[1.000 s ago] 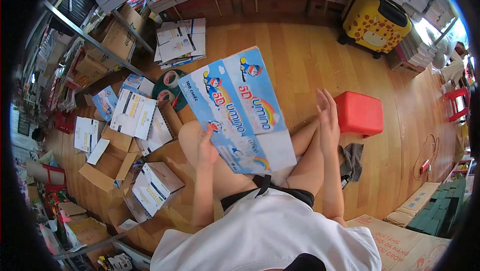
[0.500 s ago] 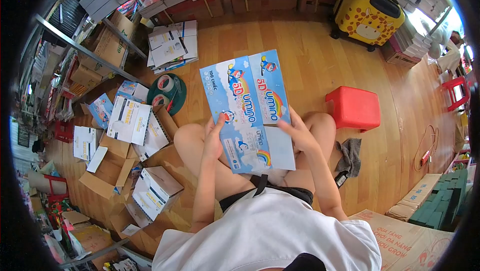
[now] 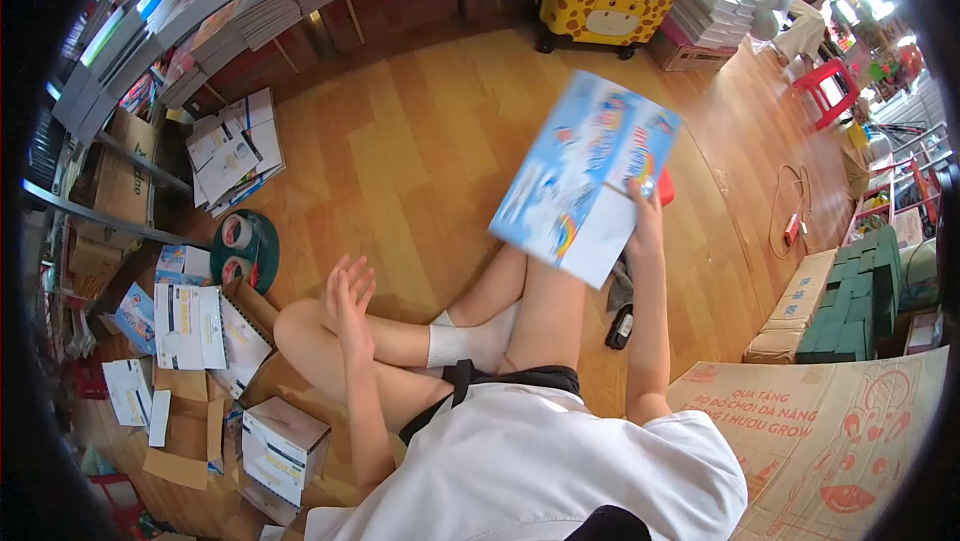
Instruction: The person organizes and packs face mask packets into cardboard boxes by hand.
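Observation:
My right hand grips a flattened blue-and-white printed carton by its right edge. The carton hangs tilted over the floor, and its print is blurred by motion. Behind it, a bit of the red stool shows. My left hand is raised above my left knee, fingers apart, with nothing in it. Left of that knee are opened white cartons and a brown cardboard box.
A green round tray with tape rolls stands on the left, near a stack of flat cartons. A yellow giraffe suitcase is at the back. A large cardboard sheet lies at the lower right, near a black object.
My right hand has swung the carton to the right and tilted it. My left hand has let go and moved left. The view has turned to the right.

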A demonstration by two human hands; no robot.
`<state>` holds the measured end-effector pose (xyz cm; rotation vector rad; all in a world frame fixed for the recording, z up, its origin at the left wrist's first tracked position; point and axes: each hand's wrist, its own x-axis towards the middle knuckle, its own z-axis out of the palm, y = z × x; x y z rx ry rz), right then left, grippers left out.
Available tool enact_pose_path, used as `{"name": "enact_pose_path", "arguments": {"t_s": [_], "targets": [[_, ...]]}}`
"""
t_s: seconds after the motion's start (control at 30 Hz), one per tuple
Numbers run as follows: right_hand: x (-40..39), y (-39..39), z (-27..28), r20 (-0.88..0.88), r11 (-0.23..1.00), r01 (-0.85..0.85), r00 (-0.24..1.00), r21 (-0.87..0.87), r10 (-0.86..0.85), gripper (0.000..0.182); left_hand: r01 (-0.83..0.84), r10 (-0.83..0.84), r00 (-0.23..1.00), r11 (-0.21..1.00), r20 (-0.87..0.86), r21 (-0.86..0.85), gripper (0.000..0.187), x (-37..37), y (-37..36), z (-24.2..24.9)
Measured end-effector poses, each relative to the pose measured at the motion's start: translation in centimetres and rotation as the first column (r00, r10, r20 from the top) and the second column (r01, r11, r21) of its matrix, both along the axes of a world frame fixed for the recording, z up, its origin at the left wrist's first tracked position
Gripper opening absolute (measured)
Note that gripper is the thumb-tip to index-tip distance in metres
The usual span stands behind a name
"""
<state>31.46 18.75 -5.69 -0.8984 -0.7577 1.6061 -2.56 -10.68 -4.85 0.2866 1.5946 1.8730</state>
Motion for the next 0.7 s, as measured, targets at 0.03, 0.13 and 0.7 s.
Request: {"name": "enact_pose_path", "arguments": {"t_s": [0.03, 0.13, 0.7], "targets": [[1.5, 1.2, -1.2, -0.032, 0.992, 0.123, 0.992, 0.036, -0.122, 0.043, 0.011, -0.011, 1.000, 1.000, -0.001, -0.025, 0.046, 0.3, -0.3, -0.4], [4.4, 3.8, -6.1, -0.066, 0.903, 0.429, 0.902, 0.018, -0.427, 0.045, 0.039, -0.038, 0.999, 0.996, 0.019, -0.083, 0.044, 1.1, -1.6, -1.7], [3.5, 6.9, -16.4, 0.288, 0.702, 0.712, 0.667, 0.023, -0.687, 0.054, 0.009, -0.009, 1.000, 0.997, 0.001, -0.077, 0.043, 1.5, -3.1, -3.5]]}}
